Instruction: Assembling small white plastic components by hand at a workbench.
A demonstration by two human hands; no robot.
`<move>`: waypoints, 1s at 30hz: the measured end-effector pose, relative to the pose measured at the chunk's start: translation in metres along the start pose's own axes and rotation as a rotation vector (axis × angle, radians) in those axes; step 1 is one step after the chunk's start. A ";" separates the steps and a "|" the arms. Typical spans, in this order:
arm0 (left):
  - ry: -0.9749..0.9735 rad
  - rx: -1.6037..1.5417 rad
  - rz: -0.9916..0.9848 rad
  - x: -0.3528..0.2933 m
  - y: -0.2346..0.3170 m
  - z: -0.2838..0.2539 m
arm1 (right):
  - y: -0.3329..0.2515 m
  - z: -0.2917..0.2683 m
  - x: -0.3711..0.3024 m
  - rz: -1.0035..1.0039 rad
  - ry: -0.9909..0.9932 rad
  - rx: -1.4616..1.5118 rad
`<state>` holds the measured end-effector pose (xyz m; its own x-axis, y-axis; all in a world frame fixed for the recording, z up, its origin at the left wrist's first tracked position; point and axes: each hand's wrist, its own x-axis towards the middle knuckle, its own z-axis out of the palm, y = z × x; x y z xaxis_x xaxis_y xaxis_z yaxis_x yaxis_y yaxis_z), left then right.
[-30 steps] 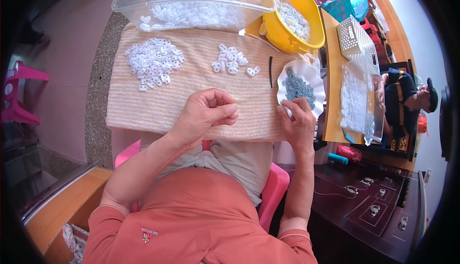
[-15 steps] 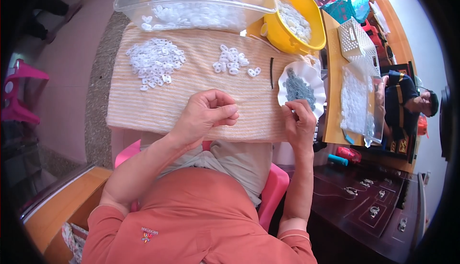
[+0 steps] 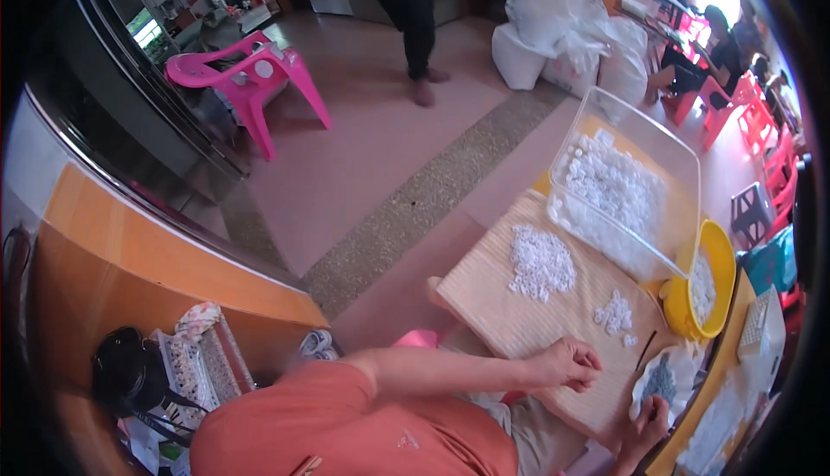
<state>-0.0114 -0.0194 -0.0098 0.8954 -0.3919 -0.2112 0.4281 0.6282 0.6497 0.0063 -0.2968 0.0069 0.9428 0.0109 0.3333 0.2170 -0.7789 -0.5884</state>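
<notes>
My left hand (image 3: 566,365) hovers over the near part of the striped cloth (image 3: 471,281), its fingers curled in and pressed together; whatever they pinch is too small to see. At the near rim of a white wavy-edged dish (image 3: 689,364) is my right hand (image 3: 647,428), fingers closed, their tips by small grey-blue pieces (image 3: 660,379). I cannot make out what they hold. Beyond my left hand lie a small group of white oval pieces with holes (image 3: 616,313) and a larger pile of similar white pieces (image 3: 542,261). A thin black stick (image 3: 646,350) rests left of the dish.
A clear bin (image 3: 624,204) of white pieces stands at the cloth's far side, beside a yellow basin (image 3: 716,281). Left are a pink chair (image 3: 251,87), an orange-brown cabinet (image 3: 173,251) and a black bag (image 3: 130,370). A person (image 3: 411,18) stands beyond; white sacks (image 3: 566,39) are behind the bin.
The view has swung left, bringing the floor, pink chair and standing person into sight. Both hands keep nearly the same poses over the cloth and at the dish.
</notes>
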 end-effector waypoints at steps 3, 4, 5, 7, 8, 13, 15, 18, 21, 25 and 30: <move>-0.013 0.064 -0.007 0.000 -0.001 -0.005 | -0.001 0.000 0.003 0.011 -0.038 -0.089; -0.034 0.055 -0.010 0.001 -0.001 -0.005 | -0.003 0.000 0.002 0.010 -0.002 -0.084; -0.024 0.065 -0.027 0.000 -0.002 -0.006 | -0.003 0.001 0.001 0.010 0.001 -0.072; -0.010 0.050 -0.053 -0.002 -0.003 -0.007 | -0.004 0.002 0.001 -0.056 0.026 -0.022; -0.031 0.070 -0.052 -0.001 -0.003 -0.009 | -0.005 0.003 0.002 -0.055 0.054 -0.021; -0.015 0.054 -0.058 -0.002 -0.006 -0.006 | -0.017 0.000 0.006 -0.059 0.065 0.093; -0.022 0.057 -0.056 -0.002 -0.007 -0.006 | -0.024 -0.001 0.009 -0.016 0.009 0.225; -0.051 0.061 -0.065 0.000 -0.013 -0.003 | -0.030 0.007 0.006 0.005 -0.026 0.529; -0.103 0.072 -0.075 -0.001 -0.016 -0.001 | -0.066 0.016 -0.001 0.222 -0.191 0.905; -0.075 0.117 -0.111 -0.009 -0.010 0.010 | -0.090 0.036 -0.014 0.260 -0.276 0.998; -0.153 0.105 -0.112 -0.015 0.002 0.016 | -0.101 0.045 -0.020 0.340 -0.267 1.134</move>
<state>-0.0256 -0.0231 0.0060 0.8105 -0.5578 -0.1786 0.5020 0.5044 0.7026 -0.0231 -0.1908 0.0266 0.9881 0.1463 -0.0470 -0.0792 0.2227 -0.9717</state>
